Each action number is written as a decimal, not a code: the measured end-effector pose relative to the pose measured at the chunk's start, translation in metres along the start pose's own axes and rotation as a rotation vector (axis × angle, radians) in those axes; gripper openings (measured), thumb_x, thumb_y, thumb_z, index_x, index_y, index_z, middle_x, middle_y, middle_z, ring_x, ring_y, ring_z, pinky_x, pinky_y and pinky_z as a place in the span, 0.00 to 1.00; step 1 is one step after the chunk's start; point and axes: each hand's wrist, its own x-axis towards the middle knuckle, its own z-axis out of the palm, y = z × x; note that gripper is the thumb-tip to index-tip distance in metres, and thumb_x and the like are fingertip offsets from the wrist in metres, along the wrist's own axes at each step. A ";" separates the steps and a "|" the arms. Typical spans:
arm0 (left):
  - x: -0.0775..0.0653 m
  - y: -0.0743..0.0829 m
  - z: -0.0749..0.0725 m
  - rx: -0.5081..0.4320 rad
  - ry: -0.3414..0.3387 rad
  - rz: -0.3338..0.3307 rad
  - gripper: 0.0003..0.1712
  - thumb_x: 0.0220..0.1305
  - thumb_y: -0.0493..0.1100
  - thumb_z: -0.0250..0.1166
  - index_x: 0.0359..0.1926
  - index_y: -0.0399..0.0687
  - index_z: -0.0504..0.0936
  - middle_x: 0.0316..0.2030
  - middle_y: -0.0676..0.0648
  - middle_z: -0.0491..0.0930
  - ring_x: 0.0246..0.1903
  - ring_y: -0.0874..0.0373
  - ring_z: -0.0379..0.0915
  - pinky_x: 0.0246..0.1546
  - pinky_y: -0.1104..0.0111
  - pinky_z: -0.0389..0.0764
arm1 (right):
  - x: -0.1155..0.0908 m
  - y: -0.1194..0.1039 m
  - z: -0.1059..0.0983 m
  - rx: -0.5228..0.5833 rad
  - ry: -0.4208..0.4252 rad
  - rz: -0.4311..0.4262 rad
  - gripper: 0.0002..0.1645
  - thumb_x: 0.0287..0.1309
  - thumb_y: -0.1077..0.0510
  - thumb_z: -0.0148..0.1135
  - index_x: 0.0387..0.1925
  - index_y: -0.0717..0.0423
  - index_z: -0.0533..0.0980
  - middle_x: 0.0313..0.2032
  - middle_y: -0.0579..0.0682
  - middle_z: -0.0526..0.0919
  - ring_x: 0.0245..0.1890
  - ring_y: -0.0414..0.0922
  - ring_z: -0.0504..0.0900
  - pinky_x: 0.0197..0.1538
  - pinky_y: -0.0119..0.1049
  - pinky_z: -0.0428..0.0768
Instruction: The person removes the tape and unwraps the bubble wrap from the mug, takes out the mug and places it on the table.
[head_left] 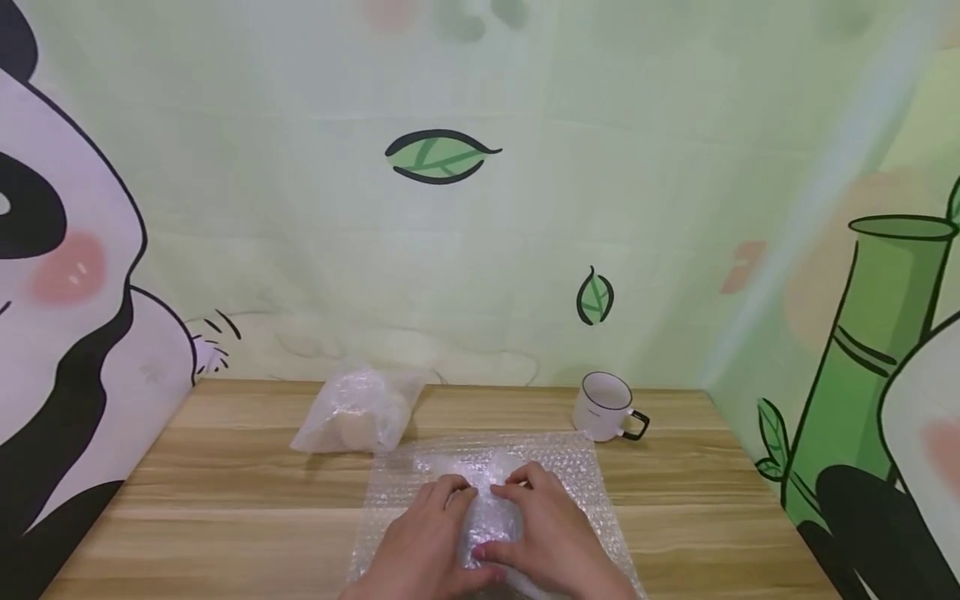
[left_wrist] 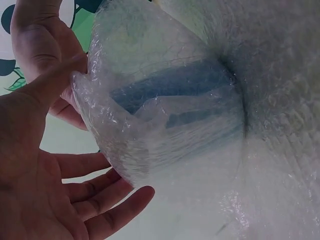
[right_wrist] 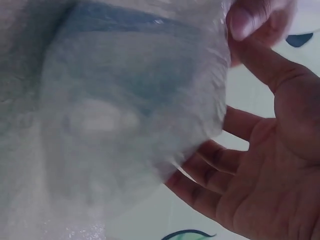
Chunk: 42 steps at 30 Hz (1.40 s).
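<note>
Bubble wrap (head_left: 592,479) spreads beneath and beyond the fingers, likely as padding. A bundle (head_left: 358,417) sits past the left fingertips, perhaps aside for room. The left hand (head_left: 427,533) and right hand (head_left: 551,525) grasp the wrap, apparently keeping it snug round the bluish object (left_wrist: 180,80) between them.

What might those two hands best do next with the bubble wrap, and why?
Probably roll the wrapped bundle gently forward: the left hand and right hand hold it from both sides, and flat bubble wrap lies spread beyond it.
</note>
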 end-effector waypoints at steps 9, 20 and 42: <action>-0.001 0.010 0.002 0.226 -0.055 0.131 0.55 0.43 0.73 0.78 0.65 0.43 0.78 0.61 0.42 0.74 0.58 0.47 0.75 0.41 0.62 0.88 | -0.006 0.019 -0.021 0.097 -0.152 -0.085 0.52 0.34 0.42 0.87 0.66 0.48 0.79 0.59 0.43 0.73 0.60 0.45 0.73 0.58 0.40 0.79; -0.002 0.017 -0.003 0.342 -0.111 0.166 0.39 0.59 0.62 0.73 0.65 0.45 0.80 0.61 0.44 0.77 0.63 0.48 0.77 0.33 0.63 0.89 | -0.008 0.039 -0.021 0.202 -0.163 -0.201 0.44 0.46 0.42 0.83 0.65 0.47 0.79 0.59 0.42 0.73 0.61 0.46 0.73 0.63 0.42 0.77; 0.011 0.032 0.005 0.508 0.215 0.164 0.07 0.62 0.45 0.71 0.32 0.48 0.82 0.28 0.49 0.74 0.29 0.55 0.75 0.16 0.65 0.75 | 0.006 0.040 -0.013 0.274 -0.130 -0.141 0.32 0.47 0.51 0.83 0.57 0.46 0.83 0.54 0.40 0.76 0.56 0.44 0.74 0.60 0.41 0.77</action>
